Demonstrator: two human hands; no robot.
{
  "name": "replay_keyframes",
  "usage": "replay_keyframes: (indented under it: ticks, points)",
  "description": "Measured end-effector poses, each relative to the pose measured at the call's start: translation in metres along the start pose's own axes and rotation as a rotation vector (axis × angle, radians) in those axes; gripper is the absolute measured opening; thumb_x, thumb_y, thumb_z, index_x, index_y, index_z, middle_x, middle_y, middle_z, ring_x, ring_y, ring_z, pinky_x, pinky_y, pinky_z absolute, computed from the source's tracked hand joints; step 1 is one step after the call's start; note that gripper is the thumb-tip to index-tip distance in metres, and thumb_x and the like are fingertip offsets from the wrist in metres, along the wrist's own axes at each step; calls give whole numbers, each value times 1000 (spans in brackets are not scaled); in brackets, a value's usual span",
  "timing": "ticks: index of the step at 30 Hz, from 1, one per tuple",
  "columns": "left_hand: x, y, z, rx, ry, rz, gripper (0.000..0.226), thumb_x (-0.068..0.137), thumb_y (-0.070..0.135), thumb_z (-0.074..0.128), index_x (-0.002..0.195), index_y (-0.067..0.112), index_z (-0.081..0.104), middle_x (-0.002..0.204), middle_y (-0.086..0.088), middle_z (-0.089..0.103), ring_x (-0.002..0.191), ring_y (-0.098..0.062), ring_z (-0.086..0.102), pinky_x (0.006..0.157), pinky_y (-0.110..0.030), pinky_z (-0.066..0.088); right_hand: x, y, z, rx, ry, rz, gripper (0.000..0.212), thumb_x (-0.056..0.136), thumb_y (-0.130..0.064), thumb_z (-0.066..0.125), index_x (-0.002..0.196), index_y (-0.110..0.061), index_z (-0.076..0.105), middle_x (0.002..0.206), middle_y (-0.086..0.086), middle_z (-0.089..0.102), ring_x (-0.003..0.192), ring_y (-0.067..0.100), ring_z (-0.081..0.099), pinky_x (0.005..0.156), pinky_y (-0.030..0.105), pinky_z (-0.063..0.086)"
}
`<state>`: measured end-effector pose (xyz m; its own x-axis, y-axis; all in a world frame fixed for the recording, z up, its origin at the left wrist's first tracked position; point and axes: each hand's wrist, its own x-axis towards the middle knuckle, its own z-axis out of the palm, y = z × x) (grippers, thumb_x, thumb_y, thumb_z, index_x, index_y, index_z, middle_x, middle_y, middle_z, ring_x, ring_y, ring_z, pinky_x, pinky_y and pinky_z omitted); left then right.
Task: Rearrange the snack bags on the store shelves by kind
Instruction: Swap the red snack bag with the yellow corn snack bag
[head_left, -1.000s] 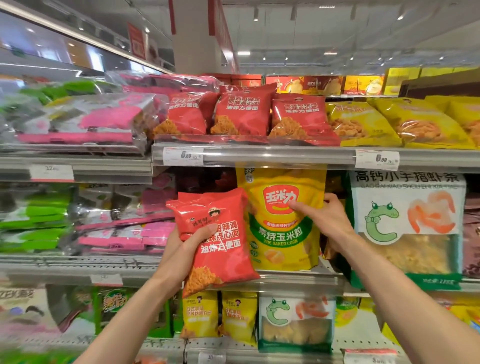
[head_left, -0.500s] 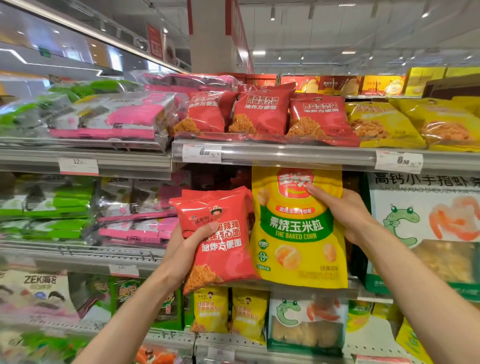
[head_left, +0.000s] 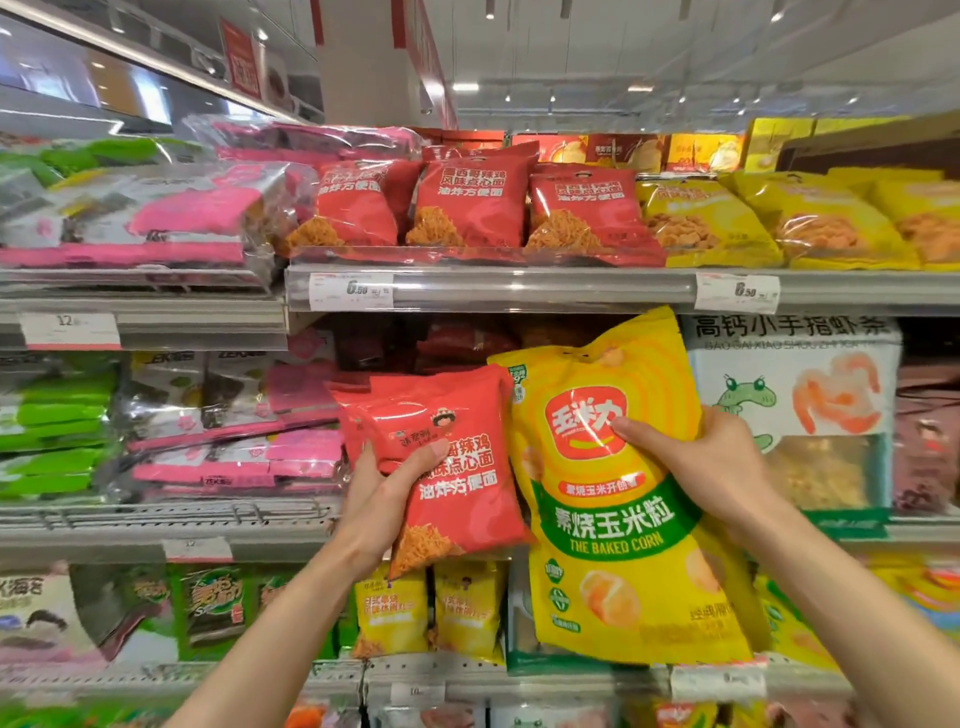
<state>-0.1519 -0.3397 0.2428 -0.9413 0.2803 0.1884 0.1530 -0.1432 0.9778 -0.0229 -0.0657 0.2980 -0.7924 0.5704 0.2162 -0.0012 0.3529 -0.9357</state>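
while left hand (head_left: 382, 501) grips red noodle bags (head_left: 441, 467), probably two, right hand (head_left: 711, 462) clutches yellow corn bag (head_left: 618, 525).

Middle shelf (head_left: 171, 525) front blocked by held bags (head_left: 613, 499)

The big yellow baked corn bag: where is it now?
Head view, right of centre: the big yellow baked corn bag is held by the right hand, beside the left hand's red noodle-snack bag.

Red noodle-snack bag (head_left: 457, 467) tilted, beside larger yellow baked-corn bag (head_left: 623, 519), both off shelf
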Motion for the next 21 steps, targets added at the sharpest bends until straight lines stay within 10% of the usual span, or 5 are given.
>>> replay_keyframes:
  ticks: [10, 21]
  points:
    - [29, -5, 63, 51, -47, 41, 48, 80, 40, 84, 118, 31, 58, 111, -1, 76, 90, -12, 77, 70, -23, 60, -20, 19, -45, -212, 114, 20, 62, 65, -62, 83, 111, -24, 68, 100, -2, 76, 85, 17, 73, 74, 38, 59]
    - [45, -38, 81, 539, 58, 160, 71, 69, 82, 71, 118, 32, 63, 124, 12, 58, 115, -9, 60, 107, -38, 47, -9, 32, -44, -260, 130, 9, 65, 68, -61, 82, 115, -18, 66, 98, -1, 73, 82, 18, 71, 66, 32, 56]
